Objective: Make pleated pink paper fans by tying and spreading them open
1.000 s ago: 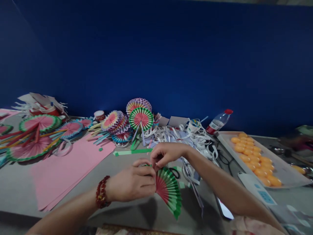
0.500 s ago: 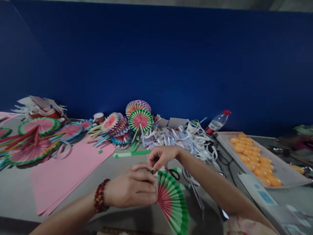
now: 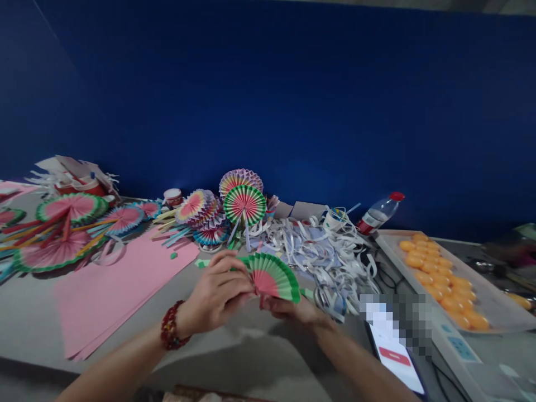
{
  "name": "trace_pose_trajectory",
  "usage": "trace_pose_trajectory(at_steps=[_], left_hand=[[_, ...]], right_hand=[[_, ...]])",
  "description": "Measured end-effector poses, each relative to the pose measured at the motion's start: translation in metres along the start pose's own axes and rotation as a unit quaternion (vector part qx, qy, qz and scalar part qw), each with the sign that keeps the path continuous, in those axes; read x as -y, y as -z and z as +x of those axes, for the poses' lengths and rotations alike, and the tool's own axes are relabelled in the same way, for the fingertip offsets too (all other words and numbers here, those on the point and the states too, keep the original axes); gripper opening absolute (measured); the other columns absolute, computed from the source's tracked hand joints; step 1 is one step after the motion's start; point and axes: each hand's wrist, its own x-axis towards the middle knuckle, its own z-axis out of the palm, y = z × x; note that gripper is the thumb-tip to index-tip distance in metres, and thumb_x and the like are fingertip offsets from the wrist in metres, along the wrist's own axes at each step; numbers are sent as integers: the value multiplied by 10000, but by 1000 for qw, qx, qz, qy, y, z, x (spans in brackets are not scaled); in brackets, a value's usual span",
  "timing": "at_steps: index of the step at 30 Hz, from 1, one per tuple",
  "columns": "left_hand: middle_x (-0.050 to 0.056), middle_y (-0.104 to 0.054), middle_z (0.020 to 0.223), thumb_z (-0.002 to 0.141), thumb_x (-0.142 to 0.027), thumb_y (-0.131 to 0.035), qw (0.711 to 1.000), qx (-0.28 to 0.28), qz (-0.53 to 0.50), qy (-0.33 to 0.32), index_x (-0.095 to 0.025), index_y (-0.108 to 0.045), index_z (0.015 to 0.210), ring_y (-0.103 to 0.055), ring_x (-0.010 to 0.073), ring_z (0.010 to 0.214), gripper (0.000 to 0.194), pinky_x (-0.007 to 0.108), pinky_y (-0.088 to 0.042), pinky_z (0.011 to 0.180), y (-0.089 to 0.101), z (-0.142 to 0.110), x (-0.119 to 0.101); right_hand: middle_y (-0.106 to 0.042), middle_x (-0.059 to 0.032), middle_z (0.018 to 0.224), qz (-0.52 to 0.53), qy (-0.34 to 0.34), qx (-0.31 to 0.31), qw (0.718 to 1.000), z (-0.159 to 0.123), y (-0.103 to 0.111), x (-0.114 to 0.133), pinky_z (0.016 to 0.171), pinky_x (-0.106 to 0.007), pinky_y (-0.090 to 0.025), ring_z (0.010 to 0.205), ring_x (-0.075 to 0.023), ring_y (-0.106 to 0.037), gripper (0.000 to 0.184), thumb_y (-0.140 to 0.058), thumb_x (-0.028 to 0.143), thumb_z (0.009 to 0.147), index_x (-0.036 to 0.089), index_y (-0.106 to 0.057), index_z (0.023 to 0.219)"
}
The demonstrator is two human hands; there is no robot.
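Note:
Between my two hands a pleated paper fan (image 3: 274,274), pink with a green border, is spread in a half circle above the table. My left hand (image 3: 220,290), with a red bead bracelet at the wrist, is closed on the fan's left end near its centre. From below, my right hand (image 3: 288,306) grips the fan's lower right part, its fingers partly hidden under the pleats. Behind the fan a finished round green and pink fan (image 3: 245,206) stands upright, and a green paper strip (image 3: 205,262) lies partly hidden behind my left hand.
Pink paper sheets (image 3: 121,290) lie at left beside several finished fans (image 3: 69,209). White paper strips (image 3: 310,245) are heaped behind my hands. At right are a bottle (image 3: 381,212), a tray (image 3: 502,312) of orange balls (image 3: 439,276) and a lit phone (image 3: 393,352).
The fan has been lifted off the table and turned, its green edge now facing up and right. My right hand has moved from its top edge to beneath it. The phone now shows.

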Motion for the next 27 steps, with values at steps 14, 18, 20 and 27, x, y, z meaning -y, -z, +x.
trace_pose_trajectory(at_steps=[14,18,20,27], left_hand=[[61,-712,817,875,-319,-676,872,-82,-298,380,-166,-727,802,-645,186,807,177,278,-472,765,-39,-18,14],[54,-735,790,786,-345,-780,730,-132,-464,484,-154,-723,813,-663,163,744,201,239,-489,694,-47,-21,9],[39,-729,769,739,-333,-824,665,-156,-526,507,-153,-706,803,-668,148,675,225,227,-500,640,-47,-20,5],[8,-708,719,687,-293,-871,581,-184,-588,532,-133,-695,790,-663,121,566,259,194,-498,542,-43,-16,-6]], right_hand=[[-531,16,624,-103,65,-157,980,-29,-26,17,521,-224,-272,550,-94,-374,337,-669,490,845,163,-684,767],[-476,33,603,-112,75,-185,973,-29,-26,18,508,-229,-248,539,-93,-338,271,-657,434,859,169,-692,818],[-463,35,605,-117,83,-202,969,-28,-28,20,506,-231,-243,543,-95,-331,257,-652,422,861,170,-698,839],[-276,90,573,-134,85,-197,967,-27,-40,30,507,-227,-250,512,-92,-276,232,-642,367,861,176,-672,991]])
